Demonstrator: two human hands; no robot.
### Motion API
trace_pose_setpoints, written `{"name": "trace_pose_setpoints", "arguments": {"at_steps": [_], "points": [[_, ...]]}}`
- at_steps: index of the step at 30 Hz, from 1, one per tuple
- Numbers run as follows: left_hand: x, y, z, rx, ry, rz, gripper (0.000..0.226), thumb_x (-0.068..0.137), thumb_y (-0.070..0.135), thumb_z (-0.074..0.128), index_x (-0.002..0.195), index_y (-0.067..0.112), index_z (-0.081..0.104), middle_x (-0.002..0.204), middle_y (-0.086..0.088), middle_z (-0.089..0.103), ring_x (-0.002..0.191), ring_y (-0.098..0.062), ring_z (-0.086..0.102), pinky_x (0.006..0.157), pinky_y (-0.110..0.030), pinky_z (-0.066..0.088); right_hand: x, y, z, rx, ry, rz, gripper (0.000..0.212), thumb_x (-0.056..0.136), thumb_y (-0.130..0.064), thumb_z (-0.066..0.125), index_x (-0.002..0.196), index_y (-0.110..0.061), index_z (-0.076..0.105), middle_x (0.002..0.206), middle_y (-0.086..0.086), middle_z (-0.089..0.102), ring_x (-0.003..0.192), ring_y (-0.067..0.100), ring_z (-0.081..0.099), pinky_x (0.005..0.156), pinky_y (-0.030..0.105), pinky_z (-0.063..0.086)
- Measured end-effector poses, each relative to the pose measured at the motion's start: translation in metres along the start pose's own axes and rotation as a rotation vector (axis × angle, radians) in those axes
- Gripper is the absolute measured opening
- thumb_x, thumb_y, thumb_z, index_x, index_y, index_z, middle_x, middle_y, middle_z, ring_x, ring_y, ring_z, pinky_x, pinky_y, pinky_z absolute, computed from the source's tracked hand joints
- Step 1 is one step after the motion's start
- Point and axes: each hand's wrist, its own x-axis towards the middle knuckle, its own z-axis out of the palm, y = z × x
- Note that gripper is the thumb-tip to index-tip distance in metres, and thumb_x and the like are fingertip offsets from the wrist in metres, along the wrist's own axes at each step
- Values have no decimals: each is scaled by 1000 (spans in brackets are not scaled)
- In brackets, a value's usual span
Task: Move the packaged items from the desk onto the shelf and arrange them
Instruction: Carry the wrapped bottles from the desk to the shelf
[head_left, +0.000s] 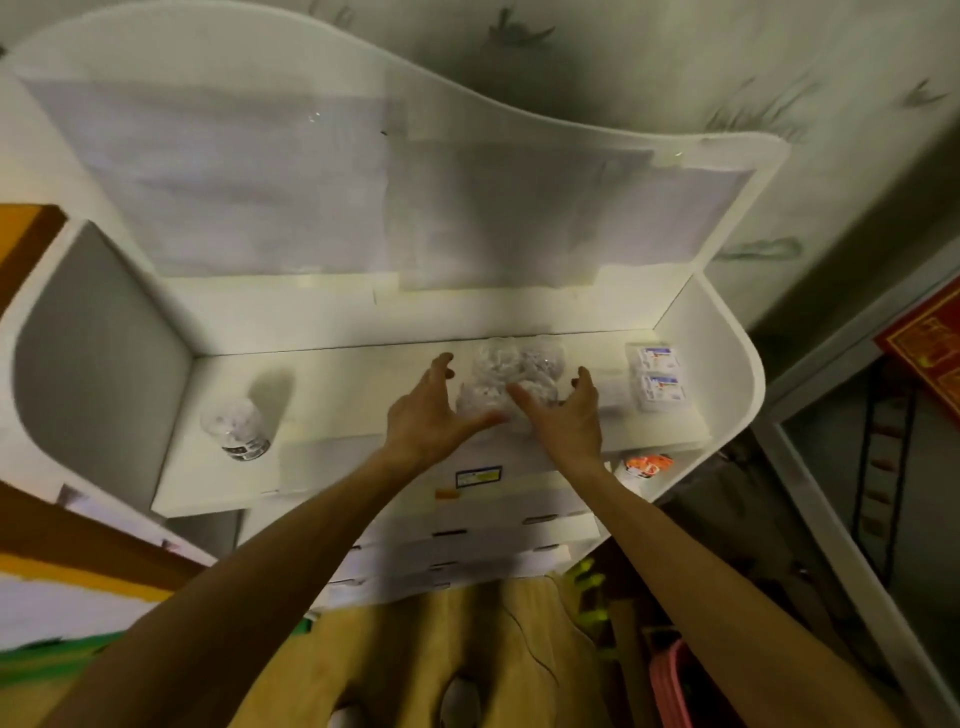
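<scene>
- Flanking clear packets (511, 382) on white shelf (363, 387): left hand (434, 415), right hand (563, 415).
- Fingers spread wide, thumbs meeting at the near packet; grip cannot tell.
- Noted further: clear jar (236, 428) left, two small boxes (657, 384) right.

Wall: pale wallpaper (649, 62) printed with dark leaf shapes.
Right edge: red sign (930, 343) with gold markings.
Lower right: pink basket (670, 680), partly hidden.
</scene>
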Motion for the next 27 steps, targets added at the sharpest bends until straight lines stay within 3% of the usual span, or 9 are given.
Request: {"name": "trace_pose_setpoints", "arguments": {"at_steps": [4,8,12,16,23,27], "points": [[-9,-9,-20,-28,111,5,118,63,96,51,153,29,16,152,6,40,103,-14,64,85,-46,57,-6,-6,-4,115,201,-145,115,70,-97,35,155,-20,27,158,6,35,143,26,35,115,53,35],[-11,-27,-62,57,274,91,91,88,80,39,154,20,25,158,-1,34,139,-22,40,108,-47,44,-13,-39,6,25,319,-411,83,94,-73,28,152,-14,37,159,9,35,147,27,30,119,52,26],[-19,-52,-119,390,324,194,79,98,69,23,156,16,25,163,-7,25,149,-28,23,121,-46,21,-38,-82,36,-148,263,-674,56,100,-53,41,145,-20,47,161,1,32,153,22,16,124,52,12],[-41,-81,-190,658,322,260,76,99,68,13,160,24,5,167,-5,6,154,-28,5,124,-50,4,-90,-132,74,-242,206,-827,54,100,-52,42,146,-23,46,162,-1,31,154,22,13,123,54,13],[-131,-182,-341,722,484,156,73,98,67,16,158,26,21,166,-5,16,152,-30,14,122,-54,9,-223,-229,167,-181,75,-1042,62,99,-59,32,146,-21,46,162,0,32,154,24,13,123,51,15],[-205,-268,-396,732,495,-20,71,98,65,22,153,22,35,162,-9,27,146,-35,27,118,-54,20,-307,-274,230,37,-40,-1174,51,95,-45,50,137,-17,55,154,4,44,150,27,24,122,46,23]]}}
